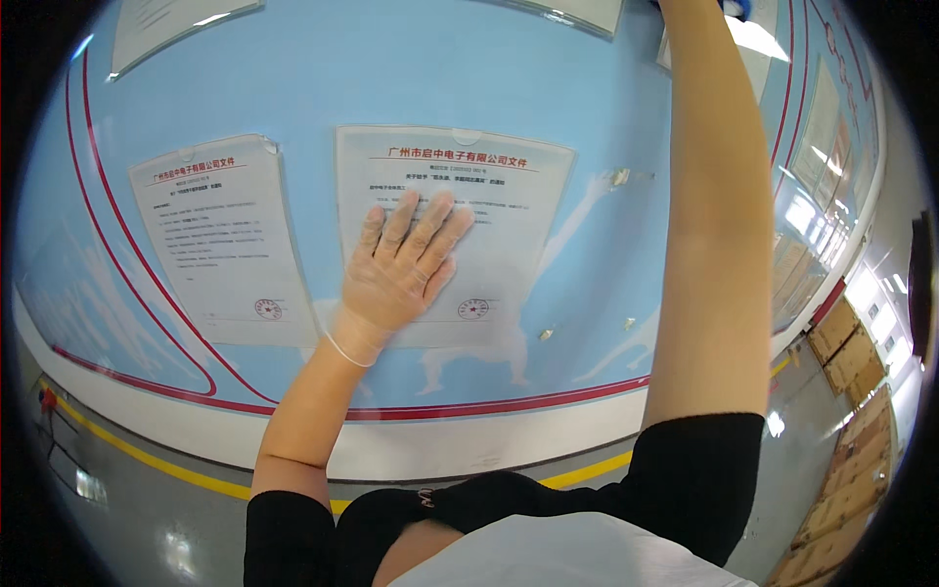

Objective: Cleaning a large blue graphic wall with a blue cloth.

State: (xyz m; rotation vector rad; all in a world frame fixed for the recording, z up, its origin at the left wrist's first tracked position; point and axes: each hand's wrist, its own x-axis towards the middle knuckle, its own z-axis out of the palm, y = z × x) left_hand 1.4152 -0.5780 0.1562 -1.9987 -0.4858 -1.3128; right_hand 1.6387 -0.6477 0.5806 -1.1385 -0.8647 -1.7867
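My left hand (pixel 399 269), in a thin clear glove, lies flat with its fingers stretched out against a printed sheet in a clear sleeve (pixel 523 210). That sheet hangs on a light blue wall panel (pixel 469 88), and part of its text is covered by the hand. My right forearm (pixel 719 215) reaches up along the right side and runs out past the top edge, so the right hand itself cannot be seen. Close to where the arm leaves the picture, a small bit of something blue (pixel 737 9) shows; its kind is unclear.
Left of my hand hangs another sleeved sheet (pixel 220 240); further sleeved papers (pixel 181 29) line the panel's top and right. Flaking marks (pixel 618 177) spot the blue surface. Cardboard boxes (pixel 846 470) stand at right on a grey floor with a yellow line (pixel 186 474).
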